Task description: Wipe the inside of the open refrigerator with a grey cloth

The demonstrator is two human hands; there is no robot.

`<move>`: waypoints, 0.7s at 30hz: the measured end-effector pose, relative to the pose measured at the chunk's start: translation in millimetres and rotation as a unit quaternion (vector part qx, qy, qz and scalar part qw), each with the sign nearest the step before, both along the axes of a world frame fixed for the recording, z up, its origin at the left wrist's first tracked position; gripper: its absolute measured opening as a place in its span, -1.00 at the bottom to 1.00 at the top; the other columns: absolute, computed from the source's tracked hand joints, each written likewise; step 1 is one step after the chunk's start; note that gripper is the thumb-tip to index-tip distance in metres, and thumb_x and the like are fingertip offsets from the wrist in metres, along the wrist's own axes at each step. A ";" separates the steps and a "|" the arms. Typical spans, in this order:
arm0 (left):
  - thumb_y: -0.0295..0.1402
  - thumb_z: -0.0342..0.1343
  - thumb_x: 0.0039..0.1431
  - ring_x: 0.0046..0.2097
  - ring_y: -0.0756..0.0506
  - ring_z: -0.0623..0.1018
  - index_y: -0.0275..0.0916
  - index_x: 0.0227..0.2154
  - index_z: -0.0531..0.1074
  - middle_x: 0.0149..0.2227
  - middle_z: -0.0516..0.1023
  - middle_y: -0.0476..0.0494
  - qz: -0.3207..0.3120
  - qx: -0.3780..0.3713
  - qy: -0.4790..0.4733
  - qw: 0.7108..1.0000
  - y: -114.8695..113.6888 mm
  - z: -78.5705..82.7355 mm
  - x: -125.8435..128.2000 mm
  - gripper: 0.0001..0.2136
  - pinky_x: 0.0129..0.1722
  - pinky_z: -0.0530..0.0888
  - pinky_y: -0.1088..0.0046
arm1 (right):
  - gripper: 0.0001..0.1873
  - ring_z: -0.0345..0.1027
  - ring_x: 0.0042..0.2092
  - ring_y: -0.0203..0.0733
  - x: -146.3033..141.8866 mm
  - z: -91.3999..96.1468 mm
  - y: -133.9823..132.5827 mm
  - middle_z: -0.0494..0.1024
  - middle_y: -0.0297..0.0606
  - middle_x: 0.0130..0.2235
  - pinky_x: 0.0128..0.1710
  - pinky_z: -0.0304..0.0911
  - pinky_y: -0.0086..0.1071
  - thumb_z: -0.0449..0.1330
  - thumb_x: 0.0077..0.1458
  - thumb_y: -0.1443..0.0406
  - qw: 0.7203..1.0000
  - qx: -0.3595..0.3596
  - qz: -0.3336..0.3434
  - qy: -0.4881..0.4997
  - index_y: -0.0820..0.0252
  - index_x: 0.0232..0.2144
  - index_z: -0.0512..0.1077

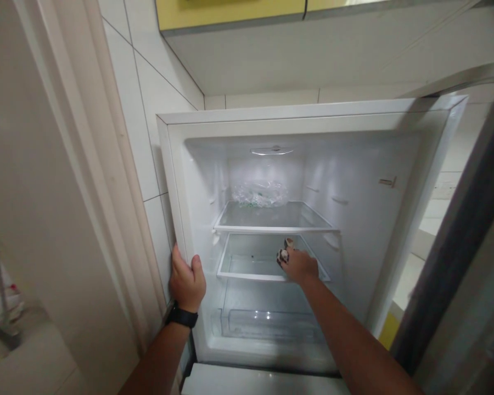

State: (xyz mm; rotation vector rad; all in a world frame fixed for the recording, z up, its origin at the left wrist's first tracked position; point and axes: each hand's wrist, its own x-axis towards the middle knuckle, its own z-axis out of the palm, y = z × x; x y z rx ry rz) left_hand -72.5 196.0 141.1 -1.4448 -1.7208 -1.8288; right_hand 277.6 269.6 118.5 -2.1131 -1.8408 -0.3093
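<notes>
My left hand (pixel 188 278), with a black band on its wrist, grips the left front edge of an opened fridge (pixel 176 181). The fingers go round the outer side and the thumb rests at the front. Inside the fridge, my right hand (pixel 301 265) is closed on a small bunched cloth (pixel 283 255) with a dark and pale pattern. That hand is over the middle glass shelf (pixel 239 264), near its right side. Whether the cloth touches the glass, I cannot tell. A small dark speck lies on this shelf.
A crumpled clear plastic bag (pixel 260 194) lies on the upper shelf (pixel 280 219). Low in the fridge is a clear drawer (pixel 267 323). The dark-edged door (pixel 456 219) stands open at the right. Yellow cabinets (pixel 230 13) hang above, and a door frame (pixel 102 164) rises at the left.
</notes>
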 end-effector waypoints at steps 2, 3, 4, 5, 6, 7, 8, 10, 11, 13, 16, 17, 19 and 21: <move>-0.08 -0.04 0.42 0.34 -0.51 0.51 -0.49 0.45 0.10 0.34 0.42 -0.72 0.001 0.000 -0.002 1.000 0.6 -0.8 -0.6 -0.28 0.25 0.52 -0.12 | -0.61 0.51 0.00 0.12 -5.8 -1.9 -6.2 0.63 -0.06 -0.10 -0.12 0.33 -0.11 0.15 0.25 -0.03 1.000 0.001 0.016 -0.003 0.05 -0.04 0.47; -0.07 -0.04 0.42 0.34 -0.50 0.50 -0.48 0.46 0.09 0.35 0.41 -0.71 0.001 0.000 -0.002 1.000 0.7 -1.0 -1.0 -0.28 0.26 0.51 -0.11 | -0.61 0.50 0.02 0.11 -7.7 -2.2 -8.5 0.63 -0.06 -0.08 -0.10 0.32 -0.12 0.15 0.26 -0.02 1.000 0.002 0.020 -0.002 0.06 -0.04 0.46; -0.07 -0.04 0.42 0.35 -0.50 0.50 -0.47 0.46 0.08 0.36 0.41 -0.70 -0.001 -0.001 -0.002 1.000 0.8 -1.2 -1.4 -0.28 0.28 0.50 -0.09 | -0.61 0.49 0.03 0.10 -9.0 -2.1 -10.4 0.63 -0.06 -0.05 -0.08 0.30 -0.12 0.16 0.26 -0.01 1.000 0.001 0.024 0.000 0.06 -0.02 0.46; -0.07 -0.04 0.42 0.36 -0.49 0.48 -0.47 0.47 0.07 0.36 0.40 -0.69 -0.002 0.000 -0.001 1.000 0.8 -1.2 -1.8 -0.28 0.30 0.49 -0.08 | -0.61 0.47 0.05 0.09 -9.9 -1.4 -12.3 0.63 -0.06 -0.03 -0.06 0.29 -0.13 0.16 0.26 -0.01 1.000 0.001 0.028 0.003 0.06 -0.01 0.46; -0.07 -0.05 0.43 0.37 -0.49 0.47 -0.47 0.47 0.06 0.37 0.39 -0.69 -0.003 0.000 0.002 1.000 0.8 -1.0 -2.0 -0.28 0.31 0.48 -0.08 | -0.61 0.47 0.06 0.08 -10.6 -0.3 -14.6 0.63 -0.06 -0.01 -0.04 0.28 -0.14 0.16 0.27 0.00 0.999 0.000 0.034 0.007 0.06 0.01 0.45; -0.07 -0.05 0.43 0.37 -0.49 0.46 -0.48 0.47 0.06 0.37 0.38 -0.70 -0.004 0.000 0.005 1.000 0.8 -0.7 -2.3 -0.28 0.31 0.47 -0.09 | -0.61 0.46 0.06 0.06 -11.2 1.2 -17.5 0.63 -0.07 0.00 -0.04 0.26 -0.15 0.17 0.27 0.01 0.999 -0.001 0.039 0.011 0.06 0.02 0.45; -0.07 -0.05 0.43 0.37 -0.50 0.46 -0.48 0.47 0.06 0.37 0.38 -0.71 -0.005 -0.002 0.008 1.000 0.8 -0.4 -2.4 -0.28 0.31 0.47 -0.11 | -0.62 0.47 0.05 0.06 -12.2 2.9 -21.2 0.63 -0.07 -0.01 -0.04 0.25 -0.16 0.18 0.26 0.01 0.999 -0.001 0.044 0.015 0.05 0.01 0.46; -0.07 -0.05 0.43 0.35 -0.52 0.48 -0.50 0.46 0.06 0.35 0.40 -0.72 -0.003 -0.008 0.011 1.000 0.6 0.4 -2.3 -0.27 0.29 0.48 -0.15 | -0.64 0.48 0.02 0.06 -15.1 6.3 -31.2 0.64 -0.05 -0.05 -0.06 0.24 -0.17 0.20 0.23 0.03 0.998 0.002 0.050 0.028 0.06 -0.04 0.49; -0.07 -0.04 0.43 0.34 -0.52 0.49 -0.50 0.46 0.06 0.34 0.41 -0.73 -0.002 -0.012 0.010 1.000 0.2 0.9 -2.3 -0.27 0.28 0.48 -0.16 | -0.66 0.49 0.01 0.07 -17.0 7.6 -37.4 0.65 -0.05 -0.07 -0.07 0.24 -0.17 0.22 0.21 0.03 0.998 0.004 0.054 0.038 0.06 -0.06 0.51; -0.08 -0.03 0.42 0.35 -0.52 0.48 -0.50 0.46 0.06 0.34 0.40 -0.73 -0.007 -0.016 0.005 1.000 -1.4 2.0 -2.2 -0.27 0.29 0.47 -0.18 | -0.66 0.50 0.00 0.08 -21.1 8.6 -51.1 0.66 -0.06 -0.09 -0.07 0.23 -0.18 0.24 0.17 0.04 0.996 0.007 0.066 0.064 0.05 -0.08 0.53; -0.05 -0.02 0.44 0.38 -0.49 0.45 -0.43 0.48 0.04 0.38 0.36 -0.70 -0.040 -0.020 -0.016 0.999 -6.2 4.6 -2.5 -0.27 0.32 0.44 -0.19 | -0.62 0.54 -0.03 0.05 -26.0 6.1 -72.7 0.69 -0.09 -0.09 -0.12 0.26 -0.23 0.23 0.16 0.02 0.987 0.004 0.093 0.130 0.04 -0.05 0.54; -0.03 -0.02 0.44 0.39 -0.48 0.44 -0.39 0.48 0.04 0.40 0.35 -0.67 -0.055 -0.022 -0.027 0.998 -8.0 5.7 -2.5 -0.28 0.34 0.43 -0.18 | -0.61 0.55 -0.06 0.02 -27.6 5.1 -79.8 0.70 -0.12 -0.09 -0.15 0.27 -0.25 0.21 0.18 0.02 0.982 0.003 0.100 0.159 0.04 -0.03 0.54; 0.00 -0.01 0.44 0.42 -0.43 0.42 -0.33 0.48 0.04 0.42 0.33 -0.61 -0.083 -0.026 -0.053 0.995 -11.6 8.4 -1.9 -0.28 0.38 0.40 -0.13 | -0.61 0.58 -0.10 -0.09 -32.7 5.6 -94.1 0.71 -0.21 -0.09 -0.18 0.31 -0.32 0.12 0.24 0.06 0.968 -0.001 0.121 0.218 0.03 0.00 0.52; 0.02 0.01 0.43 0.44 -0.37 0.39 -0.30 0.48 0.05 0.43 0.34 -0.56 -0.104 -0.020 -0.078 0.991 -14.5 11.3 -0.6 -0.27 0.43 0.35 -0.06 | -0.65 0.58 -0.13 -0.18 -41.5 14.5 -108.3 0.71 -0.28 -0.12 -0.17 0.35 -0.38 0.10 0.24 0.11 0.935 0.005 0.179 0.307 0.07 -0.03 0.53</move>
